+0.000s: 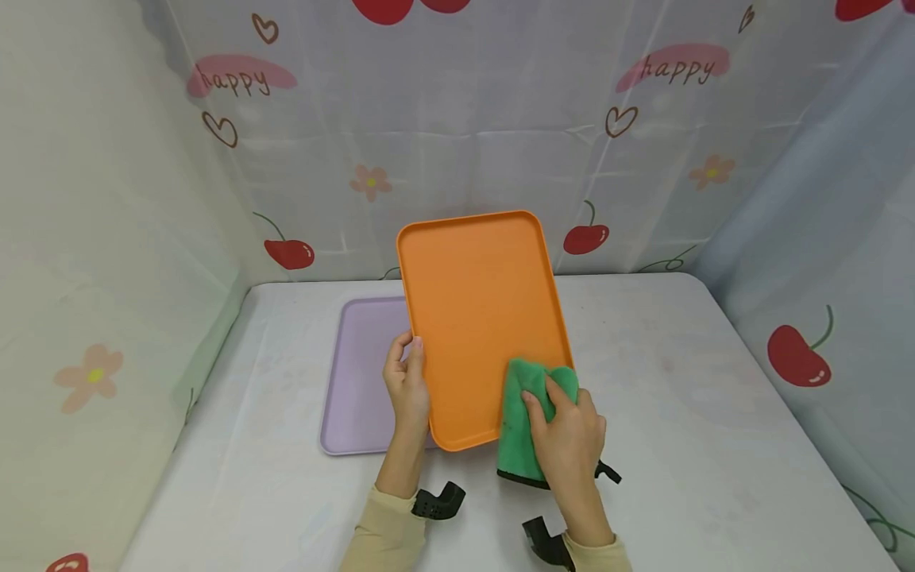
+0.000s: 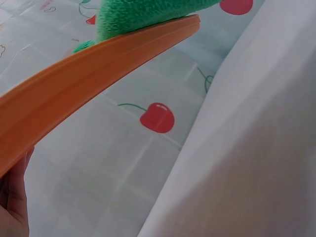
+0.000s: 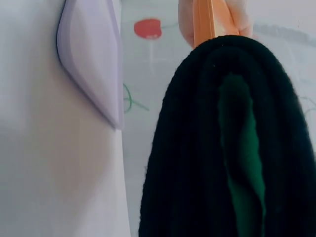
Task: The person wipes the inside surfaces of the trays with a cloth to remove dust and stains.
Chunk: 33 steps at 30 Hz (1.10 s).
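Observation:
An orange tray (image 1: 479,310) is held up and tilted above the table, its left edge gripped by my left hand (image 1: 409,389). In the left wrist view the orange tray (image 2: 74,81) shows edge-on, with part of my left hand (image 2: 15,202) under it. My right hand (image 1: 572,433) pinches a folded green cloth (image 1: 519,429) against the tray's lower right corner. The green cloth (image 2: 143,17) lies on the tray's face in that view too. The cloth's dark edge (image 3: 187,148) fills much of the right wrist view and hides my right hand there.
A purple tray (image 1: 360,381) lies on the white table (image 1: 686,413), left of and partly behind the orange one. A curtain (image 1: 472,159) with cherries, hearts and flowers stands behind the table and along both sides.

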Each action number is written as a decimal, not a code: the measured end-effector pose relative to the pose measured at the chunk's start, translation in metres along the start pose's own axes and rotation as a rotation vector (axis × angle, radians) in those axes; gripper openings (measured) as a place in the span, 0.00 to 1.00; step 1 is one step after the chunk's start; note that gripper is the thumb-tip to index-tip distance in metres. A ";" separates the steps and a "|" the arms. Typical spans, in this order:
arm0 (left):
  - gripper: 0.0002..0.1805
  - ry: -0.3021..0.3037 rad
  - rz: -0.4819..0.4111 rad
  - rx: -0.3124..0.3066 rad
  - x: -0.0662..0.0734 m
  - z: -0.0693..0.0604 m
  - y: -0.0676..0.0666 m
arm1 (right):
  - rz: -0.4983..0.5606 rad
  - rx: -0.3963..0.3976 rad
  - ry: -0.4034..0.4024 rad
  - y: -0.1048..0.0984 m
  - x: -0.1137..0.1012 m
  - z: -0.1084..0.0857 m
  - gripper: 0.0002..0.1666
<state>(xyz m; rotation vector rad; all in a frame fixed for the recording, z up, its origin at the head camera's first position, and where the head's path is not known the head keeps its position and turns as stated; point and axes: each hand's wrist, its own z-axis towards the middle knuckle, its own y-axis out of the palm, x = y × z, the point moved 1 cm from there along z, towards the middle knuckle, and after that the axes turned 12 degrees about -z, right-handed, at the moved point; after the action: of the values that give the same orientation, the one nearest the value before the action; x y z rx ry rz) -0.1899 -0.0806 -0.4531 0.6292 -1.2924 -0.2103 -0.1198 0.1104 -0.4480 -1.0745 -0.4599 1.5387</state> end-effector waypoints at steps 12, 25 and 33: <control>0.17 -0.002 0.014 0.010 -0.003 0.001 -0.001 | 0.019 0.048 -0.203 0.003 -0.034 -0.016 0.24; 0.18 -0.020 0.065 -0.001 -0.005 -0.002 0.001 | -0.017 0.028 -0.476 0.003 -0.058 -0.026 0.23; 0.18 -0.003 0.089 -0.026 -0.006 -0.001 0.001 | -0.039 0.074 -0.570 0.004 -0.057 -0.025 0.22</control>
<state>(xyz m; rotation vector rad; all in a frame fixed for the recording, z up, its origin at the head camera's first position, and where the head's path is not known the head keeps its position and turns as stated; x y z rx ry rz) -0.1908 -0.0763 -0.4580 0.5479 -1.3157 -0.1545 -0.1051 0.0503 -0.4424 -0.5516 -0.7976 1.8063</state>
